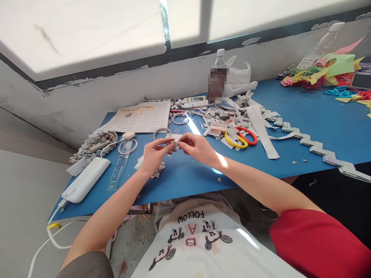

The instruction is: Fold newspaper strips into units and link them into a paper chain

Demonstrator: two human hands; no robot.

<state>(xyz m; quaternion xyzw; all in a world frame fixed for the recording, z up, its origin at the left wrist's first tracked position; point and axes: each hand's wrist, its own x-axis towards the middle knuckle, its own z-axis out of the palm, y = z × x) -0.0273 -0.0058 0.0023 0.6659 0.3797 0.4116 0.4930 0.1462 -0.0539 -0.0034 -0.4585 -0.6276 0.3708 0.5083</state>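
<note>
Over the front middle of the blue table, both hands meet at a small folded newspaper strip (175,143). My left hand (154,155) is closed, pinching the strip between thumb and fingers. From the other side my right hand (198,149) grips it the same way. The fingers hide much of the strip. Just behind the left fingers lies a roll of tape (162,133). Below the left hand are some folded paper pieces (158,170). To the right rest scissors with yellow and red handles (246,139), partly under paper scraps.
The blue table (185,181) runs along a wall. A newspaper sheet (139,117), a pile of folded paper (97,144), a white power bank-like box (86,180) with cables and a clear ruler (118,170) are left. A folded paper chain (315,144), bottle (218,77) and coloured paper (330,67) are right.
</note>
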